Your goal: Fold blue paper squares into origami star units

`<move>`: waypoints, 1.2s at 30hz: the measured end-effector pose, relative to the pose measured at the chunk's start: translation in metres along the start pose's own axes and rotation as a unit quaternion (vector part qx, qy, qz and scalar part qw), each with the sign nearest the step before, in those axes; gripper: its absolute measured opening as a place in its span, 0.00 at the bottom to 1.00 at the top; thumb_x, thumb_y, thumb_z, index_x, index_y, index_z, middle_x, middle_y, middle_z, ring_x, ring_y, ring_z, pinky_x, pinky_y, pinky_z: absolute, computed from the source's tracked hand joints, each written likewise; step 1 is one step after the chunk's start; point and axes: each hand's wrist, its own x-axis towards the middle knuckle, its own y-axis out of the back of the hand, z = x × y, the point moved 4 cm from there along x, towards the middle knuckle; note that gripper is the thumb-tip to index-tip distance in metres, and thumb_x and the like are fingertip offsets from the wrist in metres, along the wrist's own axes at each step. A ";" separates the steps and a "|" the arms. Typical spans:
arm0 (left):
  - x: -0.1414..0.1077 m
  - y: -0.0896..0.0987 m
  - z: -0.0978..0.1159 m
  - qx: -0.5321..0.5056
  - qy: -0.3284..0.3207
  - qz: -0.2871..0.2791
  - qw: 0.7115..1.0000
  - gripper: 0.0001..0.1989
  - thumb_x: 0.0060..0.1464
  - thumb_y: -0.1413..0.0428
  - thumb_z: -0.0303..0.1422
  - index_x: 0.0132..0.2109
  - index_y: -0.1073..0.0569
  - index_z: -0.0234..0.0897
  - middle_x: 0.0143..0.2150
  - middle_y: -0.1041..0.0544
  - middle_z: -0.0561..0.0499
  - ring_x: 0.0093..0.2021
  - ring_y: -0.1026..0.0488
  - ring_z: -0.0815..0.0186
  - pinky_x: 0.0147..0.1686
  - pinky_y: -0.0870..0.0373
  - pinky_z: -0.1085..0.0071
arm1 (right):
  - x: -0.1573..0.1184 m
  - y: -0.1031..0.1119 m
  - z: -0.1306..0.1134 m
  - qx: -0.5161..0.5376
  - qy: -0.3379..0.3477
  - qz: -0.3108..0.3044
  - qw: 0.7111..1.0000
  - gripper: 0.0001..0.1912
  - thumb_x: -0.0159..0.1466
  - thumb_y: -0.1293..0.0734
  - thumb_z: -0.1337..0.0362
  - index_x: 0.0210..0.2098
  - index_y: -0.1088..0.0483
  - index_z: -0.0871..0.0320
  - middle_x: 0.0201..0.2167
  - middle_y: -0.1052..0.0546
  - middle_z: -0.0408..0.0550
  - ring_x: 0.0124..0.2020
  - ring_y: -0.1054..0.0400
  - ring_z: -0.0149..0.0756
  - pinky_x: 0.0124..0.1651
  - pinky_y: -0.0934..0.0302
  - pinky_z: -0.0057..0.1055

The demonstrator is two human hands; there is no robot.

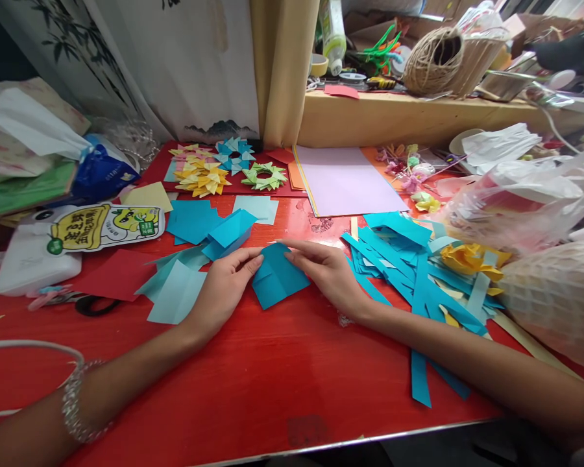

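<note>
Red table (253,389): your left hand (225,283) and right hand (328,274) pinch 1 creased blue sheet (279,282), only part-folded; beyond, maybe 4 overlapping rings (202,179) lie finished.

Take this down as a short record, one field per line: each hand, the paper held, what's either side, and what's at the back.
left hand: left hand, pinching the held paper's upper left edge
right hand: right hand, at its upper right edge
held paper: blue square, creased
left side: pale blue sheets, red paper
right side: heap of blue strips
back: yellow and green folded rings, lilac sheet
surface: red table
</note>
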 end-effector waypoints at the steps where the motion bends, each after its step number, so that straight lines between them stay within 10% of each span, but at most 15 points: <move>1: 0.000 0.001 0.000 0.008 -0.004 0.004 1.000 0.16 0.56 0.47 0.42 0.47 0.26 0.41 0.47 0.24 0.51 0.47 0.29 0.61 0.45 0.32 0.71 | 0.000 0.000 -0.001 -0.002 0.012 0.001 1.000 0.15 0.62 0.37 0.61 0.47 0.27 0.52 0.41 0.22 0.43 0.43 0.30 0.36 0.45 0.36 0.35; 36: -0.002 -0.001 0.000 -0.010 -0.018 0.025 0.999 0.13 0.54 0.44 0.37 0.46 0.31 0.41 0.36 0.27 0.54 0.41 0.29 0.68 0.39 0.33 0.74 | 0.007 -0.006 0.004 0.022 -0.058 -0.080 0.995 0.11 0.58 0.32 0.59 0.36 0.27 0.60 0.34 0.24 0.46 0.36 0.33 0.31 0.38 0.40 0.28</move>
